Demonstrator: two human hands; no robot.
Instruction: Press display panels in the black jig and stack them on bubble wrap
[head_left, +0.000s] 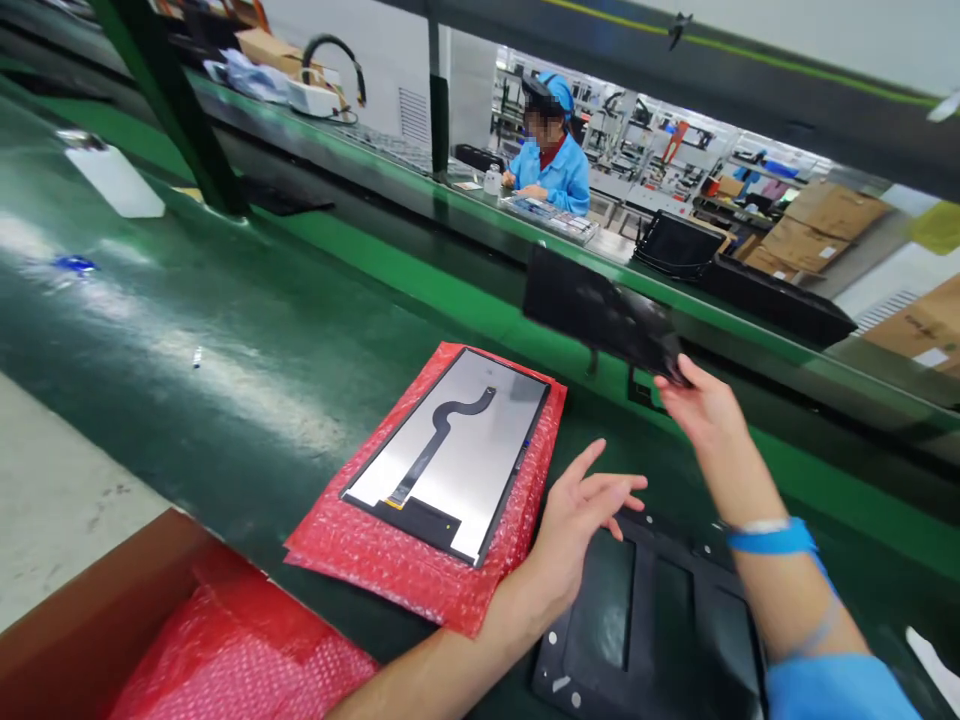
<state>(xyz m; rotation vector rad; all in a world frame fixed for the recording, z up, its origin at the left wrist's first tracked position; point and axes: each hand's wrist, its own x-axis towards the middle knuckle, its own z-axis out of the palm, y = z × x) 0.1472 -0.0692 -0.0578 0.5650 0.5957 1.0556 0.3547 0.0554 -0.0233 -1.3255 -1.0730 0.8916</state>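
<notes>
Left hand (577,525) spread open, fingers fanned, just above a matte black moulded fixture plate (600,610). Right hand (697,405) pinches the lower corner of a thin, glossy black rectangular panel (600,310), held up in the air clear of the bench. Beside the left hand, a silver-backed rectangular display panel (450,440) with a curving black flex cable lies on crinkled red bubble wrap (517,530), over a green workbench (225,330).
</notes>
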